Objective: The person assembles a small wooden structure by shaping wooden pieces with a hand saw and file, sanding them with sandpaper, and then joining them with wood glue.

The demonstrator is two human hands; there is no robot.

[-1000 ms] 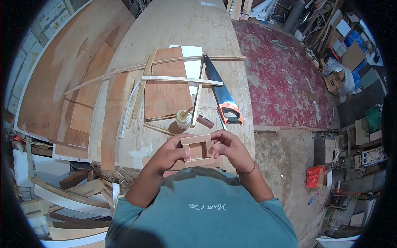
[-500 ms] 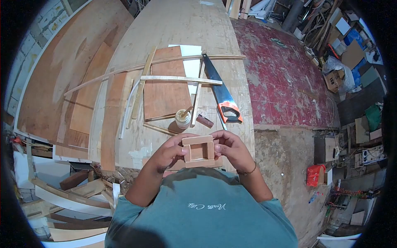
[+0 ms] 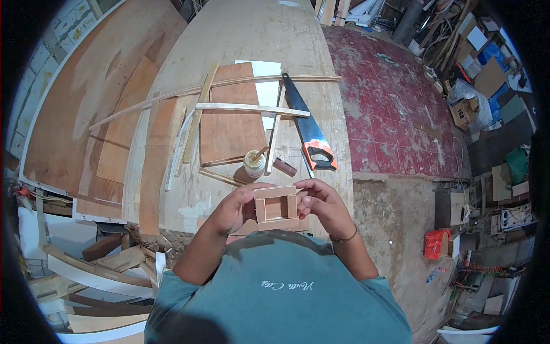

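Between my two hands is a small rectangular wooden frame [image 3: 276, 194], its open middle facing up toward me. My left hand [image 3: 234, 209] grips its left side, with the thumb largely behind the edge. On the other side my right hand [image 3: 322, 205] holds the right edge, index finger at the top corner and thumb near the side piece. Just beyond the frame stand a glue jar [image 3: 254, 163] with a wooden stick in it and a brown block [image 3: 285, 167]. A handsaw [image 3: 306, 126] with an orange and black handle lies farther right.
Thin wooden strips [image 3: 252, 109] lie across a brown plywood panel [image 3: 229, 129] and a white sheet [image 3: 267, 69] on the workbench [image 3: 246, 34]. A large board [image 3: 74, 103] leans at the left. On the floor at right sits a red box [image 3: 437, 243].
My left thumb has shifted off the front of the frame's left side. The frame stays in both hands at nearly the same spot, and my right fingers have moved slightly.
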